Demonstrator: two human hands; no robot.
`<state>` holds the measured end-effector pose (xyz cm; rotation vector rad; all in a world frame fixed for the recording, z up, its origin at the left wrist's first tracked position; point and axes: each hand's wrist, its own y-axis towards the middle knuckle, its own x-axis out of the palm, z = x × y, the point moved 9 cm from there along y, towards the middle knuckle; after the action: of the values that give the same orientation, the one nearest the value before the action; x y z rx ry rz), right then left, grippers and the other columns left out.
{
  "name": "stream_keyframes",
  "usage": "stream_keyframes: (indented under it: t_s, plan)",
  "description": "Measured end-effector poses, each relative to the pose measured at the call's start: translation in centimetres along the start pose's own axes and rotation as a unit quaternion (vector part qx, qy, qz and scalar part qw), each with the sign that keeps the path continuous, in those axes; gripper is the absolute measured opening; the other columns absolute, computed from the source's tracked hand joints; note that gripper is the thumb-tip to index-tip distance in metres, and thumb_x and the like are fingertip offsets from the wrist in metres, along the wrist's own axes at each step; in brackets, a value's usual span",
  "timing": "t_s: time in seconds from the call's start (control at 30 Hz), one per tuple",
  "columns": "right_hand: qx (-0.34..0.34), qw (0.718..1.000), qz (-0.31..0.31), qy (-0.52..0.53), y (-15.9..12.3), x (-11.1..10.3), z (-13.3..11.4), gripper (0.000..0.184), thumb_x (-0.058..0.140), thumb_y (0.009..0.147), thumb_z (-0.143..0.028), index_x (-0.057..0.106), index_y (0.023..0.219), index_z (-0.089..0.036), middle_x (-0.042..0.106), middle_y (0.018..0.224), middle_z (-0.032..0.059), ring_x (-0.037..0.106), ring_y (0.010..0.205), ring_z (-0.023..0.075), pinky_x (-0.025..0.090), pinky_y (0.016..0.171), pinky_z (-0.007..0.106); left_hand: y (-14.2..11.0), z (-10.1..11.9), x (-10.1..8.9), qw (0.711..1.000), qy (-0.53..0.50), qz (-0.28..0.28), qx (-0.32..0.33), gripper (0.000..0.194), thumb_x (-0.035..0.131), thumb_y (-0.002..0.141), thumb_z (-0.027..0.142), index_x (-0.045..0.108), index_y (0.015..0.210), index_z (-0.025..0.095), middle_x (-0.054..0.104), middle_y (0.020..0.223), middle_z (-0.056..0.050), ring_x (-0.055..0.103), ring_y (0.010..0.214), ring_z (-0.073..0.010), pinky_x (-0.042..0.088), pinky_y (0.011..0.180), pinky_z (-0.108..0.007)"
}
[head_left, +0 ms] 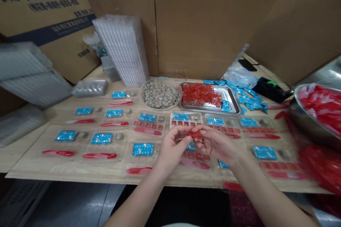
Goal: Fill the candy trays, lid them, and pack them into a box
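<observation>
Above the middle of the table, my left hand point(172, 149) and my right hand point(220, 145) meet around a small red translucent piece point(196, 134). Fingers of both hands pinch it, partly hiding its shape. Below and around them lie several clear plastic trays. Most hold a blue sachet point(143, 149), a small wrapped block point(119, 136) and a red pen-shaped item point(99, 155). Trays toward the middle and right also contain a row of red squares point(279, 166). My hands cover part of the trays beneath.
Behind the trays stand a round bowl point(179, 102) of small wrapped blocks and a metal tray point(231, 100) with red pieces. Blue sachets point(249, 99) are heaped beside it. A metal basin point(298, 113) sits right. Stacked clear trays point(125, 51) lean against cardboard point(202, 25).
</observation>
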<state>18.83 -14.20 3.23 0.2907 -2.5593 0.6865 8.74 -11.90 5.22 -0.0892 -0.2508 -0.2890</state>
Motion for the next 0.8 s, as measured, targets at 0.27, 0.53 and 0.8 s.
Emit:
stream_keyframes:
  t_s: [0.27, 0.53, 0.8]
  plan:
    - [-0.079, 0.971, 0.006, -0.224, -2.1, 0.4, -0.3, 0.014, 0.067, 0.074, -0.029, 0.062, 0.078, -0.017, 0.055, 0.068, -0.0020, 0.050, 0.060, 0.0083, 0.043, 0.056, 0.021, -1.5, -1.3, -0.8, 0.997, 0.058, 0.045, -0.034, 0.010, 0.053, 0.069, 0.011, 0.060, 0.075, 0.015, 0.063, 0.072, 0.000, 0.058, 0.065, -0.0096, 0.047, 0.061, -0.020]
    - [-0.074, 0.985, -0.106, -0.117, -3.3, 1.6, 1.6, 0.021, 0.070, 0.073, -0.031, 0.056, 0.066, -0.016, 0.053, 0.070, -0.0012, 0.049, 0.054, 0.0069, 0.041, 0.050, 0.019, -2.8, -0.3, -2.6, 0.996, 0.057, 0.054, -0.040, 0.009, 0.051, 0.066, 0.010, 0.058, 0.067, 0.016, 0.059, 0.063, 0.002, 0.056, 0.057, -0.0093, 0.045, 0.056, -0.020]
    - [-0.158, 0.883, 0.113, -0.427, -5.2, -2.3, -0.8, 0.015, 0.059, 0.082, -0.029, 0.064, 0.093, -0.021, 0.067, 0.088, 0.0060, 0.063, 0.077, 0.0172, 0.051, 0.071, 0.031, -4.7, 3.8, -8.1, 0.958, 0.255, 0.079, 0.103, 0.014, 0.051, 0.082, 0.013, 0.062, 0.088, 0.019, 0.064, 0.084, -0.001, 0.060, 0.078, -0.0124, 0.048, 0.071, -0.023]
